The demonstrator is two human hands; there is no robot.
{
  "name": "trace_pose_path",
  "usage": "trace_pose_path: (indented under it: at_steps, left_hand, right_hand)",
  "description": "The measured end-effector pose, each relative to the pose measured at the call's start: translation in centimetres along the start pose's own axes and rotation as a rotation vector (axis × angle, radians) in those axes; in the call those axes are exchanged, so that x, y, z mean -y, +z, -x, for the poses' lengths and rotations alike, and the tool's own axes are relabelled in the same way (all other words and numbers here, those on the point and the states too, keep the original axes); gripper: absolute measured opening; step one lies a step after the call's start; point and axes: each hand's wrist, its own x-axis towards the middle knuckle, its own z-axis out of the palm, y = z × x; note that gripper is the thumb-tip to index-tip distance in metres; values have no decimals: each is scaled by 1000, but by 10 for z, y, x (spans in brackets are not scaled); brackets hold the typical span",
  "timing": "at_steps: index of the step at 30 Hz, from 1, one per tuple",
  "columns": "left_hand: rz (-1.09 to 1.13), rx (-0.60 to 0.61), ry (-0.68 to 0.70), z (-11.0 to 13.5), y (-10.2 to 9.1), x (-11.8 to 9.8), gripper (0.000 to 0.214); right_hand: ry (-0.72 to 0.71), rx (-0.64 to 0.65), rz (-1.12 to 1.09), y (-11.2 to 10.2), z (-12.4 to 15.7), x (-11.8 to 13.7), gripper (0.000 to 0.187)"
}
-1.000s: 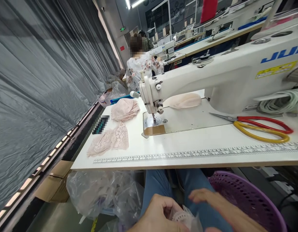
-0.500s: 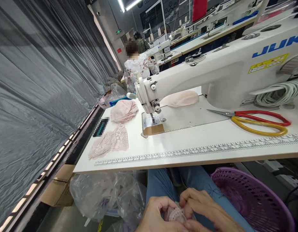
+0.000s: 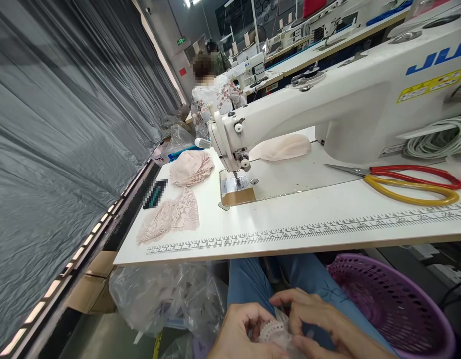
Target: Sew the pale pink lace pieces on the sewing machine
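Over my lap, below the table edge, both hands are at a small piece of pale lace [image 3: 274,331]. My left hand [image 3: 242,329] has its fingers curled round the lace from the left. On the other side my right hand [image 3: 316,319] pinches its edge, thumb low and forefinger stretched along the top. Part of the lace is hidden by the fingers. Ahead on the table lie a flat pink lace piece [image 3: 170,217] and a stack of pale pink cups [image 3: 191,168]. A further pale pink cup [image 3: 282,147] rests behind the needle of the sewing machine [image 3: 282,117].
Scissors with red and yellow handles [image 3: 409,184] lie on the white table [image 3: 282,219], above a printed ruler strip. Coiled pale cord [image 3: 439,139] sits by the machine. A purple basket [image 3: 402,309] stands right, plastic bags [image 3: 166,299] left. A person [image 3: 215,94] sits ahead.
My right forefinger has lifted and moved left, and more of the lace shows between my hands. The view has shifted slightly; the things on the table lie as before.
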Motion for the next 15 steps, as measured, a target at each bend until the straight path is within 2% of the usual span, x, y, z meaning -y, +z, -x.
trace_pose_path:
  at_steps: [2, 4, 7, 11, 13, 15]
  left_hand:
    - [25, 46, 1, 1, 0, 0, 64]
    - [26, 40, 5, 2, -1, -4, 66]
    - [-8, 46, -38, 6, -3, -14, 72]
    - [44, 186, -109, 9, -11, -20, 82]
    - [61, 250, -136, 9, -15, -17, 80]
    - [21, 287, -100, 9, -15, -14, 71]
  right_hand:
    - [42, 125, -31, -6, -6, 1, 15]
    - [82, 188, -36, -9, -10, 0, 17]
    - [136, 206, -26, -11, -11, -2, 18]
    - [150, 241, -58, -15, -11, 2, 15]
    - [164, 260, -83, -16, -13, 7, 14]
    - [175, 277, -108, -18, -15, 11, 14]
